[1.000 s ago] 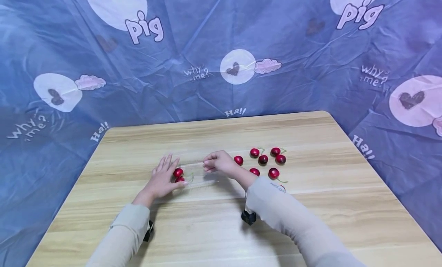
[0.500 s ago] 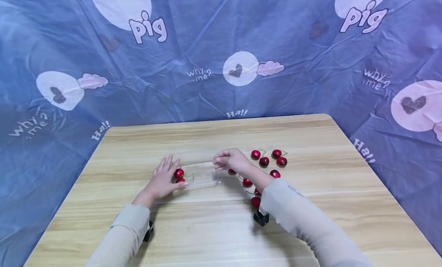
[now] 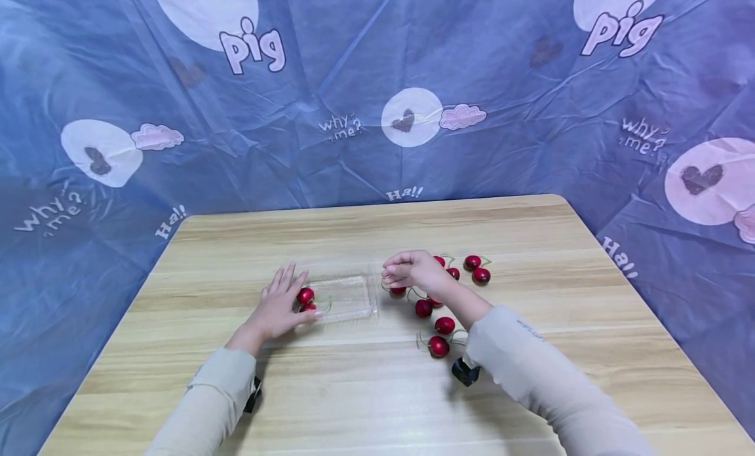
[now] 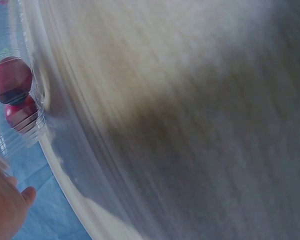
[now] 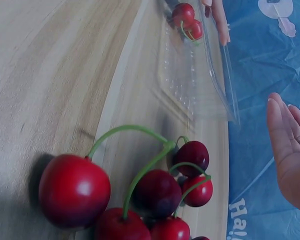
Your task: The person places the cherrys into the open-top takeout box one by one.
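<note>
A clear plastic box (image 3: pixel 345 297) lies on the table, its raised clear lid seen side-on in the right wrist view. Two cherries joined by green stems, the upper one (image 3: pixel 305 295) plainest, sit inside its left end. My left hand (image 3: pixel 278 306) rests at that end, fingers spread, thumb along the near side. Just right of the box, my right hand (image 3: pixel 415 272) hovers above loose cherries with nothing in its grasp. In the right wrist view its fingers (image 5: pixel 282 127) look fairly straight. Near that camera, a large red cherry (image 5: pixel 75 191) hangs on a stem shared with another.
Several cherries lie right of the box: one pair (image 3: pixel 476 269) farther back, others (image 3: pixel 438 346) nearer, close to the right sleeve. The wooden table (image 3: pixel 354 403) ends at a blue printed cloth (image 3: pixel 330 154) behind it.
My right hand has moved right, from above the box to over the cherries. Its sleeve has uncovered nearer cherries. My left hand keeps its place on the box.
</note>
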`<state>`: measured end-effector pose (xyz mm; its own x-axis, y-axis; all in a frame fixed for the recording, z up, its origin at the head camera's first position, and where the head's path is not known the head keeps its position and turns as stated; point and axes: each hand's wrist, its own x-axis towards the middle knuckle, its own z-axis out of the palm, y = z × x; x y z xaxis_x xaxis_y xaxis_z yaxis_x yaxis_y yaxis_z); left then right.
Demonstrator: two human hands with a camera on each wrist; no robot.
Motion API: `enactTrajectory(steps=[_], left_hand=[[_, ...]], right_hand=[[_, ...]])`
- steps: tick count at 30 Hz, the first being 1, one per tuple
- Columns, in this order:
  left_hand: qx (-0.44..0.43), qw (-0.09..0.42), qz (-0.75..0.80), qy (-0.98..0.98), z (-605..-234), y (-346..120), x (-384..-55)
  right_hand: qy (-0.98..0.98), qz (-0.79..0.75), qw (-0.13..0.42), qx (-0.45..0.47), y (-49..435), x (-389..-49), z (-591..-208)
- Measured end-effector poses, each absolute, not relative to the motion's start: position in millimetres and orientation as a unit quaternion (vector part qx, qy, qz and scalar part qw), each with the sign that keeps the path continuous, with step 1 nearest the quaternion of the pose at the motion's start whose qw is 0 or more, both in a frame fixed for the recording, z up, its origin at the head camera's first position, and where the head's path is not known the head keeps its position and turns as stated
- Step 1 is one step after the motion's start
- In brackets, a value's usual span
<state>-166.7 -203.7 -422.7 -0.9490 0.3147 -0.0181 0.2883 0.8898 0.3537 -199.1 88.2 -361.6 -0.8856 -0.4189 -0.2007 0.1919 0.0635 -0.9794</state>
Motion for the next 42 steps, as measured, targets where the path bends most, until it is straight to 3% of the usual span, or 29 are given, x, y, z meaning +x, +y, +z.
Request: enactTrajectory(steps=[26,42], left_hand=[[0.161,0.033,0.170,0.972,-423,-202,-165],[0.157,0.030,0.168,0.973,-423,-201,-163]], right_hand=[[0.713,-0.652,0.243,-0.089,129,-188,-382],[0.715,-0.619,0.305,-0.111,146,-186,-395]])
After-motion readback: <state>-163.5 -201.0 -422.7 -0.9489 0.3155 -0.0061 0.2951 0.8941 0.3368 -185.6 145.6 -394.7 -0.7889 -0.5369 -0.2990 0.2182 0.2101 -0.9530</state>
